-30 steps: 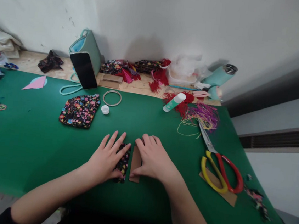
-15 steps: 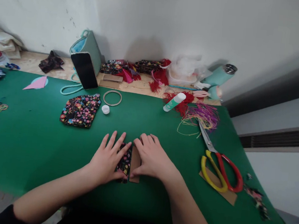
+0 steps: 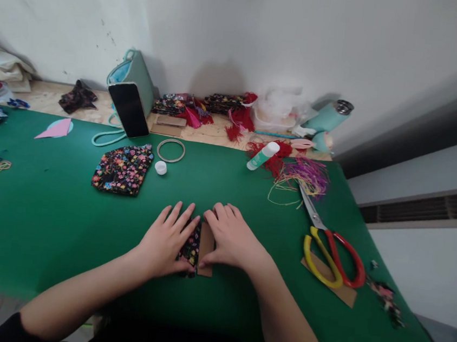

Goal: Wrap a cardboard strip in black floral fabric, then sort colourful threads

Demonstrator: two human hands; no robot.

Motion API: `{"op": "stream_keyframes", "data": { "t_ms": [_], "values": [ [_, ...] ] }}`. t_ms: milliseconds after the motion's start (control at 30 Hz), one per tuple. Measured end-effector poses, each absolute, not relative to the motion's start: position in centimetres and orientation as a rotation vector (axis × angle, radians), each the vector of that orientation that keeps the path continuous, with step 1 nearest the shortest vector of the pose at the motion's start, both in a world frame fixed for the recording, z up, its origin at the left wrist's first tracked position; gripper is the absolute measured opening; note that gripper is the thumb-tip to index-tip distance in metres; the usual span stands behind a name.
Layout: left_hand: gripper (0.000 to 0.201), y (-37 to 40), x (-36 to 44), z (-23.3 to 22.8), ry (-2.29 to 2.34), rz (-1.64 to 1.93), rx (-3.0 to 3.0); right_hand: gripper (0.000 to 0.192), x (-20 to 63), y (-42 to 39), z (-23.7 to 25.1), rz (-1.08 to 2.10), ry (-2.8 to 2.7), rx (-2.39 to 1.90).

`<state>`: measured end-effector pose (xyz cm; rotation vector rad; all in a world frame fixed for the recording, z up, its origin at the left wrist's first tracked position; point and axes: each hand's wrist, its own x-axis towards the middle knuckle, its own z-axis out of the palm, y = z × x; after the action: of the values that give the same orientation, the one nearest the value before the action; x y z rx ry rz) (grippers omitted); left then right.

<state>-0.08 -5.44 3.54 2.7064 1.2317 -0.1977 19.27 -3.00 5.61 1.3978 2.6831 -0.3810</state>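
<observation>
Both my hands lie flat side by side on the green table cover, near its front edge. My left hand presses on a small piece of black floral fabric, most of it hidden under my fingers. My right hand presses on a brown cardboard strip that touches the fabric's right edge. The fingers of both hands are spread and flat, pinning the two pieces together on the table.
A bigger floral fabric piece, a white cap and a ring lie behind my left hand. A glue stick, coloured threads and red-and-yellow scissors are to the right. A phone leans on a teal bag.
My left hand has slid a little right over the floral fabric, so less of it shows. The view has shifted slightly; my right hand stays on the cardboard.
</observation>
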Motion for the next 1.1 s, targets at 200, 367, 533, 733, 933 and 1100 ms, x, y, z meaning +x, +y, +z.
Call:
{"op": "stream_keyframes", "data": {
  "t_ms": [200, 367, 533, 733, 933, 1100],
  "values": [
    [0.104, -5.0, -0.4, 3.6, 1.186, -0.220, 2.733, 0.080, 19.4, -2.9, 5.8, -0.426, 2.684, 1.396],
    [0.100, -3.8, -0.5, 4.1, 1.144, 0.035, 2.728, 0.064, 20.3, -2.3, 6.0, -0.564, 2.752, 1.404],
    [0.051, -0.7, -1.6, 4.7, 1.523, 0.560, 2.594, 0.028, 22.3, -0.2, 5.0, -0.753, 2.806, 2.099],
    [0.045, 2.8, -4.3, 2.5, 1.879, 0.893, 2.432, 0.032, 24.7, 3.1, 1.0, -0.227, 2.751, 2.727],
    [0.043, 4.4, -5.1, 0.6, 1.766, 0.757, 2.465, 0.051, 25.6, 6.5, -1.9, -0.116, 2.671, 2.669],
    [0.034, 4.7, -5.2, 0.2, 1.723, 0.873, 2.392, 0.061, 25.4, 6.9, -1.6, -0.306, 2.641, 2.660]
  ]
}}
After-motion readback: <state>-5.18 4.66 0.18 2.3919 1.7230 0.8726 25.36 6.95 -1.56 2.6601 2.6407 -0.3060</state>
